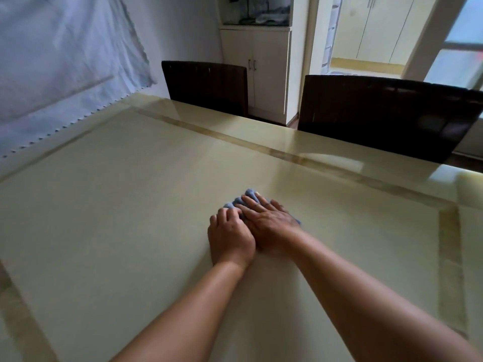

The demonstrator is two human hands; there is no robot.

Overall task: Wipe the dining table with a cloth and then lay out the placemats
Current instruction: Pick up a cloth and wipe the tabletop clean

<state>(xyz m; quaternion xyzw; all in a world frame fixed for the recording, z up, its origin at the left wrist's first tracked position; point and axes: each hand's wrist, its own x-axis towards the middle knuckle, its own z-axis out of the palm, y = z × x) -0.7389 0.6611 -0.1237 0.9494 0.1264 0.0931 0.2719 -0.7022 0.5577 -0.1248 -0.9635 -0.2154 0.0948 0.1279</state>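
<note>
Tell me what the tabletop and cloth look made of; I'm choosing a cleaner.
Table: looks like polished stone or glass-topped, cream with tan inlay bands; it mirrors the chairs. Cloth: soft blue fabric, maybe microfibre, bunched in folds.

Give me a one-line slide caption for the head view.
Both hands press a blue cloth on the glossy cream dining table, right hand flat, left hand curled at its edge.

Two dark chairs (pixel 206 86) (pixel 386 116) far side. White cabinet (pixel 257 71) behind them. Pale sheet (pixel 65 56) hangs left. Doorway (pixel 371 32) far right, daylight through it.
</note>
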